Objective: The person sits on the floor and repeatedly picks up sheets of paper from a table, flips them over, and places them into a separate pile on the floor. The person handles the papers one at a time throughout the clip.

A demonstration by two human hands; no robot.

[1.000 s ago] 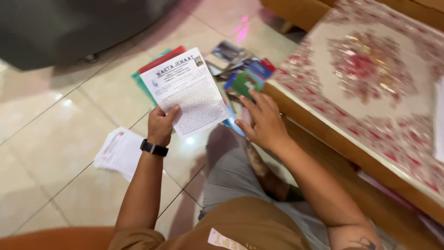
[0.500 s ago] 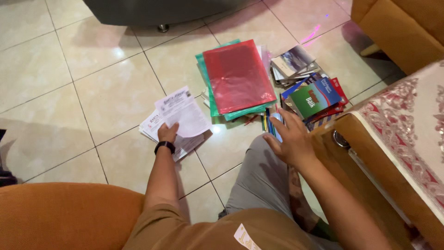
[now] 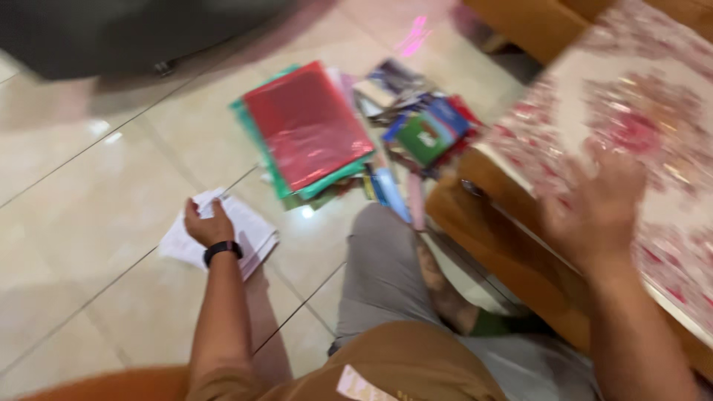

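Observation:
My left hand, with a black band on the wrist, rests flat on a small stack of white printed papers on the tiled floor. My right hand is blurred, fingers spread, raised over the near edge of a low wooden table with a red floral cloth; it holds nothing. Between them on the floor lies a red plastic folder on top of green ones, with a pile of books to its right.
My bent leg in grey trousers lies beside the table. Something dark and bulky stands at the top left. Orange upholstery shows at the top right, more at the bottom left.
My left hand has pressed the sheet down onto the paper stack. My right hand has swung from the books up and right to the table. The view has shifted and blurred.

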